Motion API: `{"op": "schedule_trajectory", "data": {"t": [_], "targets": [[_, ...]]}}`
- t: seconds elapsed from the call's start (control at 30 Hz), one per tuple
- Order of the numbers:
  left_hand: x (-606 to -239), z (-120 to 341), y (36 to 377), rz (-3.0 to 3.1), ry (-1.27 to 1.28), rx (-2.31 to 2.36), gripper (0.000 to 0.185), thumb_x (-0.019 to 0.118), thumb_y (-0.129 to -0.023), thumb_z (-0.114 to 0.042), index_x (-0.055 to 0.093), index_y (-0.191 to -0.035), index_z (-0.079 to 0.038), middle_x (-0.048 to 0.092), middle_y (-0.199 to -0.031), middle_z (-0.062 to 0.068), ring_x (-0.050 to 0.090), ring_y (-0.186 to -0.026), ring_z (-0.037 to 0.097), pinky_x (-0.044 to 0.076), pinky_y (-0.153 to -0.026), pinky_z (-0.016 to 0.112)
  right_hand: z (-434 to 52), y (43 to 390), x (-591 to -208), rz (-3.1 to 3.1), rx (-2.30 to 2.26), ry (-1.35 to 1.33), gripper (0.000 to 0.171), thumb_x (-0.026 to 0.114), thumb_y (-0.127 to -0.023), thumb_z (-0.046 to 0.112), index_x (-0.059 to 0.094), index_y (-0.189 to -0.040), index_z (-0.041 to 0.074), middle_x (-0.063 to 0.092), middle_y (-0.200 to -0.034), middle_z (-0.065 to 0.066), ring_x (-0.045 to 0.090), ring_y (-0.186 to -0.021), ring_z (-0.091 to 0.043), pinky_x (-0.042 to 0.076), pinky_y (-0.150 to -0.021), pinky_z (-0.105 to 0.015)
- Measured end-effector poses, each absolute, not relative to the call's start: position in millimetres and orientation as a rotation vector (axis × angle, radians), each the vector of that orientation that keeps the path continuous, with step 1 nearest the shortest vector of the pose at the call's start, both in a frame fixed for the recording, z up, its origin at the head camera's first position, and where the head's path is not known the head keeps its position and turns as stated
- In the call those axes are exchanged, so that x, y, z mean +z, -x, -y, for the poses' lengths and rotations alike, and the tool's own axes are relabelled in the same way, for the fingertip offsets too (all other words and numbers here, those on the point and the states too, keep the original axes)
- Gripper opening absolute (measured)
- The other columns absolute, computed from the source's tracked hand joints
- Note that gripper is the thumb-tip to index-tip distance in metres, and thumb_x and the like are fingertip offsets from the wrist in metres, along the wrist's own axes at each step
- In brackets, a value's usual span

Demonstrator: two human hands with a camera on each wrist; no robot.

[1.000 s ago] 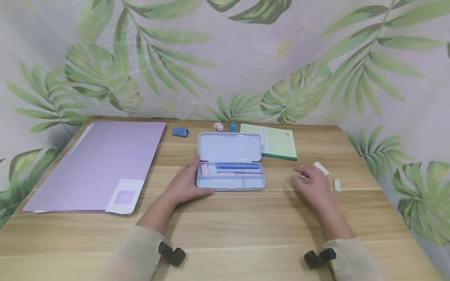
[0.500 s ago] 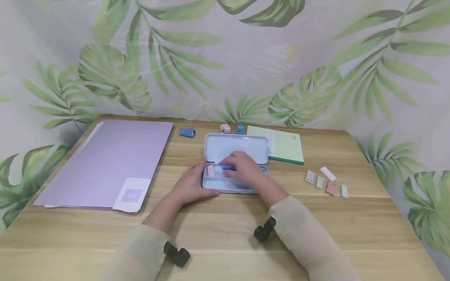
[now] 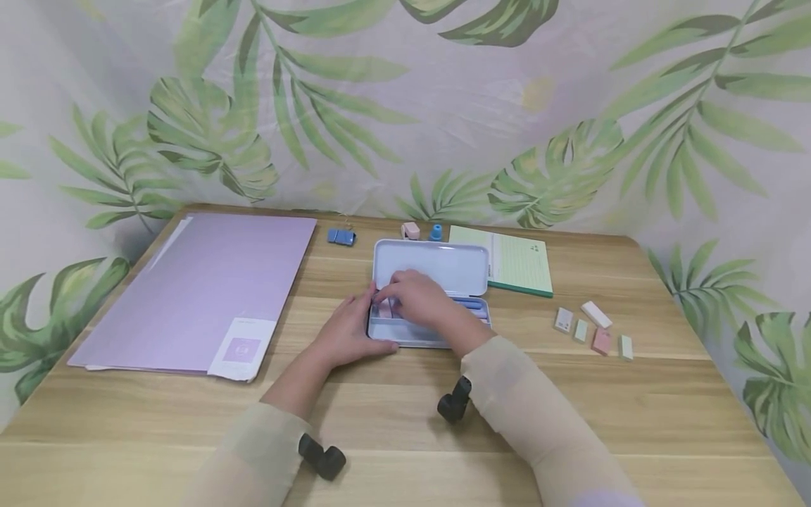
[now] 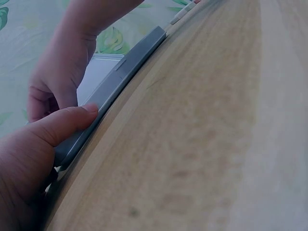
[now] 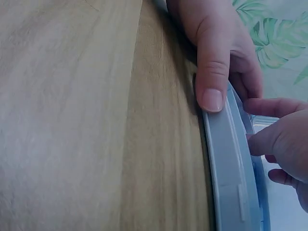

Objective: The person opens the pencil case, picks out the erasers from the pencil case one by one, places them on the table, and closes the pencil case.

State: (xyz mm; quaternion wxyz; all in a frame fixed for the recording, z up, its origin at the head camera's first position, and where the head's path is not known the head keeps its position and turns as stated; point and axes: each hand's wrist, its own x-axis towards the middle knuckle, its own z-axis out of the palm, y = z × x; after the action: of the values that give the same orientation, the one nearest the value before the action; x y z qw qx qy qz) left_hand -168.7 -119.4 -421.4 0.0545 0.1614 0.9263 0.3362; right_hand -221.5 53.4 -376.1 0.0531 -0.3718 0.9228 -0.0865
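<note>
An open pale blue pencil case lies on the table, its lid tilted back. My left hand grips its left end, the thumb along the front wall, as the left wrist view also shows. Inside the case, my right hand has its index finger and thumb down in the left compartment, by a pink eraser. Whether they pinch a thing is hidden. Blue pens lie in the rear compartment, partly covered by that hand. In the right wrist view, the right thumb and index finger reach over the case's wall.
Several small erasers lie at the right, among them a pink one and a white one. Behind the case are a green notepad, a pink stapler, a blue cone-shaped thing and a blue clip. A purple folder lies left.
My right hand has moved left from the erasers into the case, then further to its left compartment. The left hand keeps its grip on the case. The whole view has shifted slightly.
</note>
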Motion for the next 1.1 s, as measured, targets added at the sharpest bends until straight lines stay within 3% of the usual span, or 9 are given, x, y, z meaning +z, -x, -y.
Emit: {"op": "schedule_trajectory", "data": {"t": [0.43, 0.63, 1.1], "targets": [[-422.1, 120.1, 169.9, -2.812, -0.487, 1.021, 0.12, 0.081, -0.07, -0.054, 0.015, -0.156, 0.0, 0.033, -0.157, 0.019, 0.033, -0.146, 0.034, 0.013, -0.124, 0.05, -49.7, 224.5, -377.0, -2.793, -0.154, 1.1, 0.024, 0.067, -0.092, 0.013, 0.074, -0.111, 0.025, 0.063, -0.105, -0.001, 0.054, -0.097, -0.019, 0.046, -0.091, -0.034], [-422.2, 119.2, 169.0, -2.813, -0.497, 1.029, 0.12, 0.081, -0.069, -0.053, 0.017, -0.155, 0.001, 0.034, -0.157, 0.019, 0.034, -0.145, 0.033, 0.014, -0.125, 0.05, -52.5, 226.9, -377.6, -2.782, -0.224, 1.134, 0.02, 0.073, -0.088, 0.019, 0.073, -0.107, 0.023, 0.063, -0.102, -0.001, 0.055, -0.095, -0.019, 0.046, -0.09, -0.035], [-420.7, 118.8, 168.1, -2.802, -0.447, 1.017, 0.121, 0.081, -0.069, -0.054, 0.016, -0.156, -0.002, 0.032, -0.159, 0.017, 0.029, -0.147, 0.036, 0.015, -0.124, 0.051, -60.6, 230.2, -383.7, -2.718, -0.505, 1.033, 0.018, 0.07, -0.09, 0.016, 0.07, -0.108, 0.019, 0.062, -0.106, -0.004, 0.056, -0.1, -0.02, 0.046, -0.096, -0.035]]}}
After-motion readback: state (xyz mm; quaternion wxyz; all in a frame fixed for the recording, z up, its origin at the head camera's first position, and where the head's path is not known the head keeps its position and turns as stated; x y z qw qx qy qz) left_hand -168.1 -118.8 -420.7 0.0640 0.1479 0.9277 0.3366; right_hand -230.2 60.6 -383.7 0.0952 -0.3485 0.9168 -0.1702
